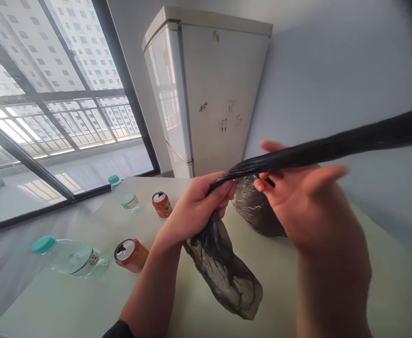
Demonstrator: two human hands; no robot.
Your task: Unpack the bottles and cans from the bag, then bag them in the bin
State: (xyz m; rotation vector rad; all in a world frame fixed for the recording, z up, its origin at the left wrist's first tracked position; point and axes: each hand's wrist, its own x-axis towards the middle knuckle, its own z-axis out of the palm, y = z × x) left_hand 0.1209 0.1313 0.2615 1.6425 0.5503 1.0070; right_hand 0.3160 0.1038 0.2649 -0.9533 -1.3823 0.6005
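Observation:
My left hand (pixel 195 206) is closed around a thin black plastic bag (pixel 227 272), whose loose end hangs down onto the pale table (pixel 68 310). From that grip a twisted black strand of the bag (pixel 332 148) stretches up and to the right, out of view. My right hand (pixel 308 206) is raised beside it, with the strand passing between its thumb and fingers. Behind the hands a further part of the dark plastic (pixel 255 211) rests on the table.
Two clear bottles with teal caps (pixel 72 258) (pixel 123 195) and two orange cans (pixel 132 255) (pixel 161 204) lie on the left of the table. A white fridge (pixel 206 94) stands behind it against the wall. A large window (pixel 51 108) fills the left.

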